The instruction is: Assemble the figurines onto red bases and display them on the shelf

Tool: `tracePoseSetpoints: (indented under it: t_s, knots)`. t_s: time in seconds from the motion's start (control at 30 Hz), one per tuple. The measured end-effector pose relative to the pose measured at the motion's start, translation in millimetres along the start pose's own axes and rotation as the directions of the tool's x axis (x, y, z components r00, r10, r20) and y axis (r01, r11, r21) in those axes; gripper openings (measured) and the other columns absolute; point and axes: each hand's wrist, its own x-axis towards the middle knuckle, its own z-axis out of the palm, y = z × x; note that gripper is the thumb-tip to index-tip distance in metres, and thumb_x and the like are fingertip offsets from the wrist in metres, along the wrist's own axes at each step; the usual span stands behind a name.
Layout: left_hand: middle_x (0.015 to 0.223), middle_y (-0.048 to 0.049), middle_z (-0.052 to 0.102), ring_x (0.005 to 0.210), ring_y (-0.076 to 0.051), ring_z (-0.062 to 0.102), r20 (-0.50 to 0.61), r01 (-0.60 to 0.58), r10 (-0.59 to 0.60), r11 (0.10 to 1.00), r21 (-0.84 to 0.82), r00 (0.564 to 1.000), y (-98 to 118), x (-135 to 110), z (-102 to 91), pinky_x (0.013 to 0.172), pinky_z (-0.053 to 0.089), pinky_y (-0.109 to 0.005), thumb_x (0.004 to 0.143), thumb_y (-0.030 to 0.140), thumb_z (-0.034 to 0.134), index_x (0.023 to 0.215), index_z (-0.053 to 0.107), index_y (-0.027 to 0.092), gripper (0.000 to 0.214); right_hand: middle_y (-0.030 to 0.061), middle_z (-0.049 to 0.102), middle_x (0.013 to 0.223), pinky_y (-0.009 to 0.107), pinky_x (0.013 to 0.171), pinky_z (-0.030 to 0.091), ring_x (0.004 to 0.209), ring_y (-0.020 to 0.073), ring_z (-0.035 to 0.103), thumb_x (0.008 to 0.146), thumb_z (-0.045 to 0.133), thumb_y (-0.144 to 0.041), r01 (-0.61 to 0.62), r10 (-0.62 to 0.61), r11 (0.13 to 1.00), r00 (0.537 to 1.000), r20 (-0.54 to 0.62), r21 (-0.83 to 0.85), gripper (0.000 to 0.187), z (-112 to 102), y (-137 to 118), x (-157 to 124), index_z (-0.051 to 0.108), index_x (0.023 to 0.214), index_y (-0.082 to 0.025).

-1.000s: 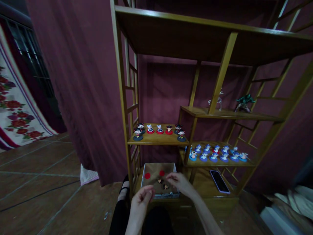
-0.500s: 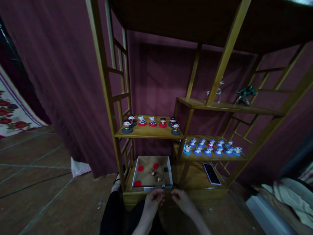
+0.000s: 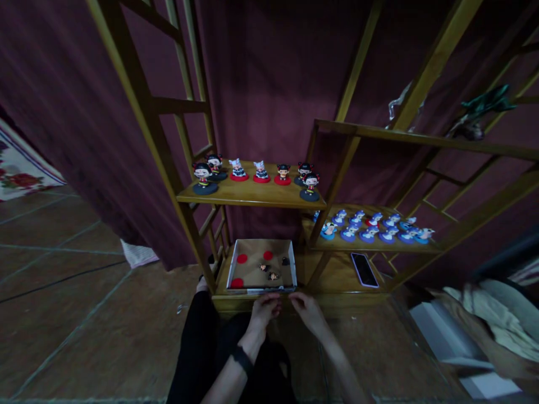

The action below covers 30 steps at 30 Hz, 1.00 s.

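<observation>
My left hand point(image 3: 266, 310) and my right hand point(image 3: 306, 308) hover close together just in front of the lowest shelf, a small gap between them. The fingers of both are closed in a pinch; anything held there is too small or hidden to make out. Right behind them is an open shallow cardboard box point(image 3: 293, 265). Inside lie red round bases point(image 3: 242, 258), two small dark-haired figurine parts point(image 3: 273, 276) and a small dark piece point(image 3: 286, 261). A dark band point(image 3: 242, 359) circles my left wrist.
Dark-haired figurines point(image 3: 204, 177) and white-haired ones on red bases point(image 3: 238, 170) stand on the shelf point(image 3: 252, 194) above the box. Several blue-and-white figurines point(image 3: 369, 233) fill the right shelf. Below them lies a phone point(image 3: 364, 270). A pale box point(image 3: 448, 331) is at right.
My view has tilted and come nearer the shelves, so the upper figurines look larger. Both hands stay pinched before the box, a little closer together. The box contents look unchanged.
</observation>
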Motion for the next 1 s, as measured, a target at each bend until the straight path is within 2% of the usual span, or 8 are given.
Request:
tracePoseSetpoints:
  t_s: [0.17,0.37,0.57,0.63,0.77,0.9,1.0]
  knots:
    - [0.067,-0.0047,0.066,0.059,-0.012,0.06,-0.009,-0.083,0.083,0.996,-0.012,0.997,8.4,11.0,-11.2,0.06,0.044,-0.025,0.056,0.031,0.074,0.081,0.066,0.012,0.032,0.0037,0.07,0.094,0.031,0.083,0.048,0.088,0.0185,0.064,0.081,0.045,-0.022,0.018,-0.021,0.998,0.998,-0.059,-0.059,0.025,5.4,0.6,38.1,0.066,0.094,-0.022]
    - [0.079,-0.01,0.068,0.07,-0.016,0.063,0.013,-0.075,0.076,0.994,-0.082,0.997,9.3,9.9,-20.0,0.067,0.045,-0.029,0.055,0.036,0.076,0.084,0.067,0.011,0.04,0.0023,0.069,0.099,0.028,0.084,0.046,0.091,0.0168,0.064,0.081,0.044,-0.015,-0.071,0.077,0.966,0.997,0.015,-0.25,0.027,10.7,-1.2,77.6,0.066,0.094,-0.023]
    - [0.081,-0.0101,0.069,0.071,-0.016,0.063,0.081,-0.076,0.079,0.996,-0.041,0.994,8.6,11.2,-19.3,0.066,0.044,-0.027,0.059,0.036,0.073,0.088,0.067,0.012,0.038,0.0019,0.068,0.099,0.026,0.083,0.045,0.091,0.0153,0.063,0.08,0.047,-0.014,-0.061,0.091,0.955,0.992,0.091,-0.291,0.026,22.2,7.7,108.0,0.065,0.098,-0.023]
    - [0.08,-0.0094,0.068,0.07,-0.016,0.062,0.113,-0.069,0.069,0.998,-0.004,0.991,6.4,12.7,-17.7,0.064,0.043,-0.026,0.061,0.035,0.071,0.088,0.067,0.013,0.035,0.0025,0.067,0.101,0.026,0.083,0.045,0.091,0.015,0.062,0.081,0.045,-0.013,-0.055,0.09,0.945,0.991,0.097,-0.323,0.028,29.0,9.0,123.1,0.063,0.1,-0.022]
    - [0.073,-0.0069,0.067,0.065,-0.015,0.061,0.112,-0.077,0.074,0.997,0.026,0.991,2.5,17.4,-14.3,0.06,0.042,-0.025,0.061,0.035,0.07,0.082,0.068,0.014,0.03,0.0052,0.063,0.111,0.027,0.093,0.037,0.107,0.0168,0.053,0.083,0.044,-0.014,-0.015,0.043,0.876,0.998,0.046,-0.481,0.029,48.0,4.4,157.6,0.059,0.107,-0.019]
    - [0.066,-0.0048,0.066,0.061,-0.015,0.059,0.116,-0.074,0.075,0.997,-0.012,0.99,0.5,23.3,-12.4,0.059,0.043,-0.026,0.057,0.037,0.072,0.076,0.067,0.015,0.03,0.0124,0.057,0.119,0.029,0.096,0.032,0.113,0.0204,0.048,0.084,0.047,-0.019,-0.021,0.069,0.801,0.996,0.057,-0.599,0.033,70.2,-4.2,185.6,0.054,0.115,-0.014]
    - [0.064,-0.0047,0.065,0.058,-0.014,0.058,0.104,-0.053,0.057,0.998,-0.04,0.993,-1.7,27.8,-12.0,0.058,0.043,-0.026,0.054,0.039,0.074,0.072,0.066,0.015,0.031,0.0165,0.056,0.119,0.031,0.097,0.03,0.114,0.0234,0.046,0.082,0.049,-0.02,-0.021,0.067,0.77,0.997,0.049,-0.637,0.036,84.7,-7.3,196.4,0.053,0.116,-0.01]
